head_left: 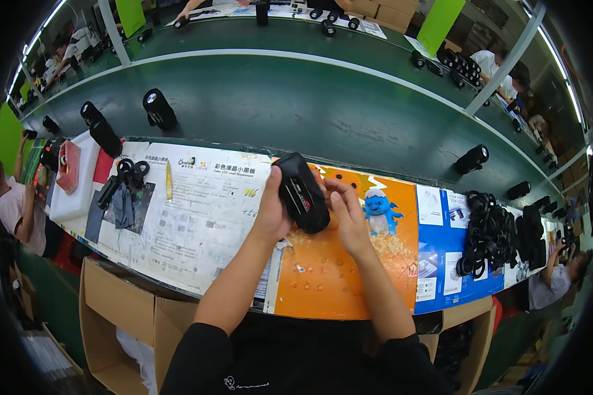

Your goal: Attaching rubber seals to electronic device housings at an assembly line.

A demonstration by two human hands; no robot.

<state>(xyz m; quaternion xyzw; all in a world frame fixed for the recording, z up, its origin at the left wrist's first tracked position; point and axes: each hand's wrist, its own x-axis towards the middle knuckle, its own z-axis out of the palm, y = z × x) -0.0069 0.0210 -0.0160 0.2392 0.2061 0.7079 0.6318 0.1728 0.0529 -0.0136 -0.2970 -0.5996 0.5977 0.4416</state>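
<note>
A black, rounded portable speaker (304, 194) is held tilted above the orange part of the worktop, its side panel facing up. My left hand (273, 207) is closed around its left side, thumb near the upper end. Against the opposite side rest the curled fingers of my right hand (348, 214), partly hidden behind the speaker. Just right of that hand, a blue cartoon creature (380, 212) is printed on the orange sheet (310, 289). Left of my hands lies a white printed sheet (197, 197).
Beyond the worktop runs a green conveyor belt (296, 99) with several black speakers (159, 109) on it. A pile of black straps (487, 234) lies at right. Black loops (133, 172) and a yellow tool (169, 181) lie at left. An open cardboard box (115, 296) stands below; co-workers sit both sides.
</note>
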